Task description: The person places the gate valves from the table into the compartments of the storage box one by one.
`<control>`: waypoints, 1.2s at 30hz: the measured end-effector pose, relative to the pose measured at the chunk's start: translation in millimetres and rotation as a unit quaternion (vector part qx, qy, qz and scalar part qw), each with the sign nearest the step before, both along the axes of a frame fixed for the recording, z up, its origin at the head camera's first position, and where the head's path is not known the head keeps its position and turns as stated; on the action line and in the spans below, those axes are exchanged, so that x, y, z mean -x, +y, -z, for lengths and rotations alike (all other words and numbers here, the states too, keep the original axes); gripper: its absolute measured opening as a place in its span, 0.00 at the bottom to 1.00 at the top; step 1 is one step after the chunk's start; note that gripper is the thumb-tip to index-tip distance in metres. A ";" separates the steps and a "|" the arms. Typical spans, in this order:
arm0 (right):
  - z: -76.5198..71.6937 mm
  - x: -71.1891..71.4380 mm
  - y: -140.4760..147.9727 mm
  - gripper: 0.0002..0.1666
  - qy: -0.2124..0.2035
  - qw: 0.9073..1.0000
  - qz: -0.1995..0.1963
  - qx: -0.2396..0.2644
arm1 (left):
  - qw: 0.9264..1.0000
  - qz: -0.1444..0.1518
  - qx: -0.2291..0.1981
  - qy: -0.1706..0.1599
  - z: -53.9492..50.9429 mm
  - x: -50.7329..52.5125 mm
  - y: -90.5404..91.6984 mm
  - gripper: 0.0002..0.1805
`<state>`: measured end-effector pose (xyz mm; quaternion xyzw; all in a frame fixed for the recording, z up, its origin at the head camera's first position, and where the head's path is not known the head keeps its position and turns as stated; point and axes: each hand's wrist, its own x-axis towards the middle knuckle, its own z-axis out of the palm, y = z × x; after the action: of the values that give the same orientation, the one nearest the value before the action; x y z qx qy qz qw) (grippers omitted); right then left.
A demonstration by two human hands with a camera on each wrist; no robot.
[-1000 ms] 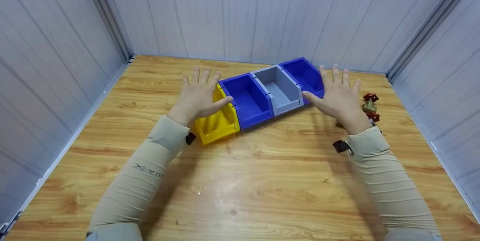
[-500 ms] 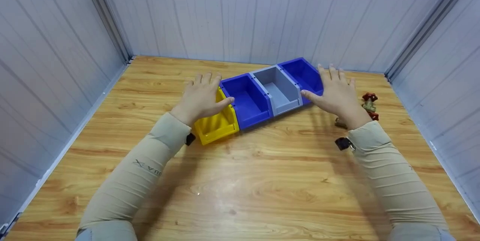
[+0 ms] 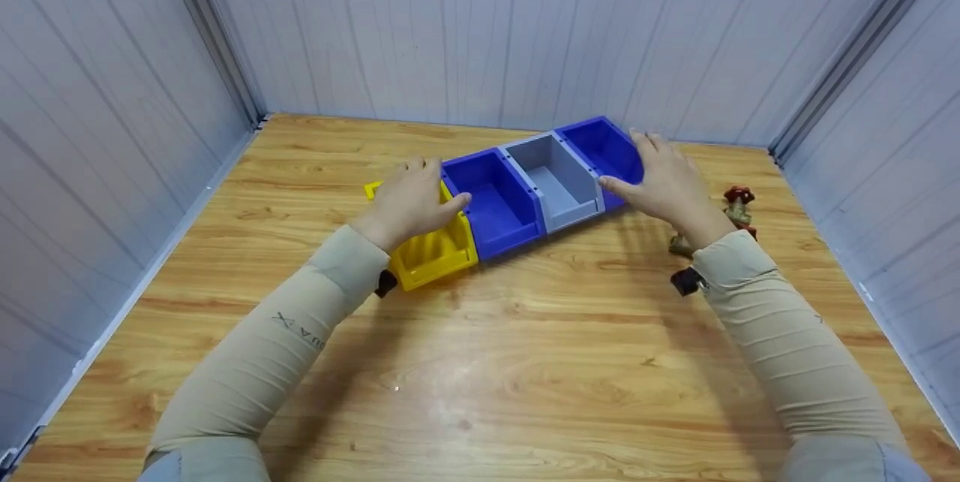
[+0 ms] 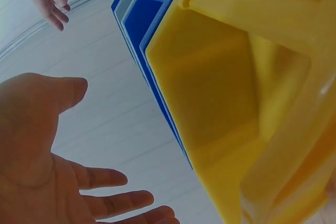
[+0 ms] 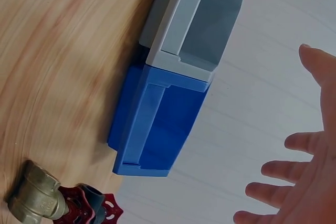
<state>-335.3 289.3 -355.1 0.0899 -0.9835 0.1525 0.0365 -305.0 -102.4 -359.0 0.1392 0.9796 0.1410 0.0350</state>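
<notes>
Four-coloured wording aside, a slanted row of joined plastic bins stands on the table: a yellow bin (image 3: 442, 260), a blue bin (image 3: 491, 208), a grey bin (image 3: 562, 189) and another blue bin (image 3: 600, 148). My left hand (image 3: 409, 204) hovers over the yellow bin and hides part of it. Its fingers are loosely extended and hold nothing; the left wrist view shows a gap between hand and bin. At the row's far end, my right hand (image 3: 667, 185) is beside the second blue bin, fingers spread and holding nothing. The right wrist view shows it apart from the bins.
Brass valves with red handwheels, one valve (image 3: 739, 200) more visible than the others, lie right of the bins, partly behind my right wrist. Pale panel walls (image 3: 480, 31) enclose the wooden table (image 3: 525, 362) at the back and both sides.
Both hands have tipped forward and their fingers have bent a little. The left has shifted slightly right, exposing the yellow bin's back corner; the right has shifted slightly left. The bins stay put.
</notes>
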 end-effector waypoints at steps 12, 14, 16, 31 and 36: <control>15.9 16.4 10.3 0.63 -0.007 0.996 -0.010 0.084 | 0.993 -0.053 -0.098 -0.028 8.9 -2.7 10.6 0.50; 19.4 19.7 12.1 0.61 -0.008 0.995 -0.014 0.099 | 0.991 -0.062 -0.114 -0.034 10.4 -3.3 12.0 0.50; 23.5 23.5 14.5 0.60 -0.010 0.993 -0.018 0.113 | 0.989 -0.070 -0.127 -0.041 11.7 -4.5 13.7 0.51; 47.0 35.6 19.1 0.52 -0.030 0.993 -0.045 0.105 | 0.958 -0.109 -0.239 -0.112 24.5 -7.3 25.4 0.55; 52.9 36.8 18.5 0.50 -0.041 0.992 -0.047 0.105 | 0.949 -0.110 -0.271 -0.119 28.8 -7.0 28.5 0.54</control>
<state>-372.1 307.8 -408.0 0.1249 -0.9574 0.2605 -0.0015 -298.0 -73.9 -387.8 0.0166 0.9024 0.4197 0.0962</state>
